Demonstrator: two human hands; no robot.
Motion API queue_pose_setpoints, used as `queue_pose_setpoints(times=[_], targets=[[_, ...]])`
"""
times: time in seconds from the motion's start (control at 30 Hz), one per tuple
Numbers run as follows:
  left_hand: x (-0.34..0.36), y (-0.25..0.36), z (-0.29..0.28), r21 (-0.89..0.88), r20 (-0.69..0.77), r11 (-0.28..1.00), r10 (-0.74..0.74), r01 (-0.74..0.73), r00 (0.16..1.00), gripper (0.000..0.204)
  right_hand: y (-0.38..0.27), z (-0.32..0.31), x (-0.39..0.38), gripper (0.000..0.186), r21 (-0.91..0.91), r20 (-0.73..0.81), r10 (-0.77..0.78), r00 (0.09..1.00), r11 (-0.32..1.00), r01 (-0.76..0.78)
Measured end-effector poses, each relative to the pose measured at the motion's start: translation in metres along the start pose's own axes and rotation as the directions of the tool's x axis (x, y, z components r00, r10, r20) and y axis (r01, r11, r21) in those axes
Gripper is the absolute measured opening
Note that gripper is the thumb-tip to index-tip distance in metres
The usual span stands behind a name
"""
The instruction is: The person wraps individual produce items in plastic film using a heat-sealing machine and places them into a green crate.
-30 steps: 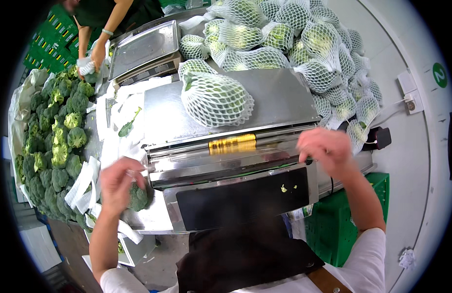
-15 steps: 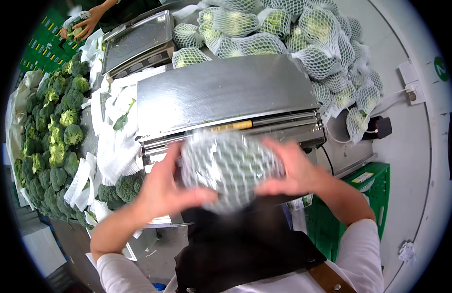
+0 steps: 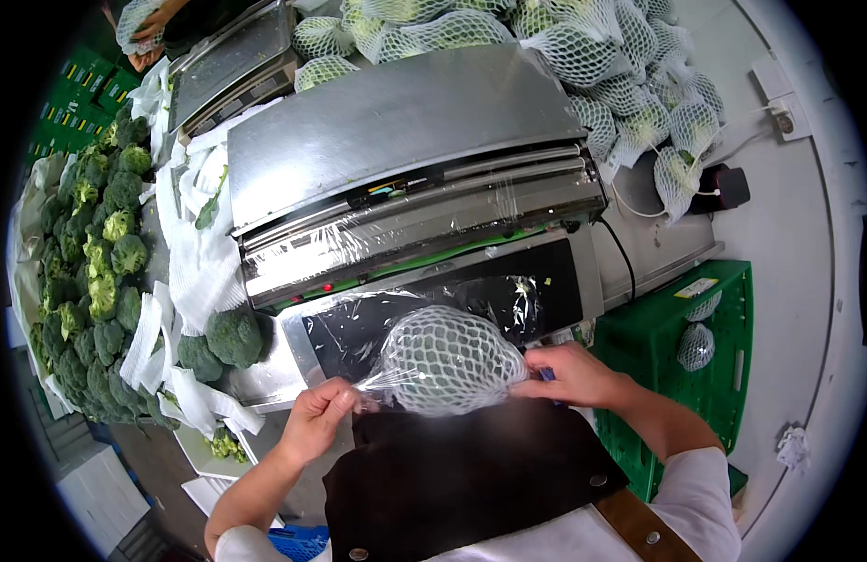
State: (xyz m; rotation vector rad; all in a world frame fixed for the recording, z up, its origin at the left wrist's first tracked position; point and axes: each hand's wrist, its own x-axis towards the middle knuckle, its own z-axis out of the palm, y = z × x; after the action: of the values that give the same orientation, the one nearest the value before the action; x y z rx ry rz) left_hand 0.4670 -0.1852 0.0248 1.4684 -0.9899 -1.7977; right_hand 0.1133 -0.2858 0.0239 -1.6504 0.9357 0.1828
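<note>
In front of me lies a green vegetable head in a white foam net, probably broccoli, wrapped in clear cling film. It rests at the near edge of the black plate of a steel film-wrapping machine. My left hand is closed on the film, pulled into a taut twist from the bundle's left end. At the other end, my right hand pinches film close against the net. More film stretches across the machine's front above the plate.
Loose broccoli heads and white foam nets lie to the left. Netted heads are piled behind the machine. A green crate stands at right, a scale at far left. Another person's hand holds a netted item.
The netted bundle has come down toward me, from before the rollers to the plate's near edge. My hands have shifted from clasping its sides to gripping film at its two ends.
</note>
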Motion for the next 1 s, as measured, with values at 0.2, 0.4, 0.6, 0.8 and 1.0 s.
queue_pose_setpoints(times=[0.2, 0.4, 0.6, 0.8, 1.0], targets=[[-0.011, -0.029, 0.031, 0.057, -0.472, 0.993, 0.122, -0.108, 0.873, 0.03, 0.03, 0.021, -0.009, 0.022, 0.841, -0.127, 0.047, 0.991, 0.534, 0.082], [-0.021, -0.088, 0.026, -0.245, -0.427, 0.952, -0.277, 0.184, 0.861, 0.029, 0.101, 0.04, -0.021, 0.023, 0.796, -0.204, 0.237, 0.95, 0.605, 0.02], [0.03, -0.185, 0.065, -0.685, -0.032, 0.679, -0.39, 0.264, 0.92, 0.03, 0.133, 0.16, 0.101, 0.026, -0.006, -0.321, -0.209, 0.924, 0.976, 0.218], [0.052, -0.119, 0.102, -0.09, -0.441, 0.988, 0.076, -0.129, 0.894, 0.013, 0.047, 0.127, 0.076, 0.028, 0.489, -0.345, -0.38, 0.858, 0.708, 0.51], [0.086, 0.015, 0.097, -0.154, -0.047, 0.593, 0.795, -0.791, 0.605, 0.024, -0.017, 0.063, 0.02, 0.036, 0.596, -0.018, -0.478, 0.878, 0.7, 0.393]])
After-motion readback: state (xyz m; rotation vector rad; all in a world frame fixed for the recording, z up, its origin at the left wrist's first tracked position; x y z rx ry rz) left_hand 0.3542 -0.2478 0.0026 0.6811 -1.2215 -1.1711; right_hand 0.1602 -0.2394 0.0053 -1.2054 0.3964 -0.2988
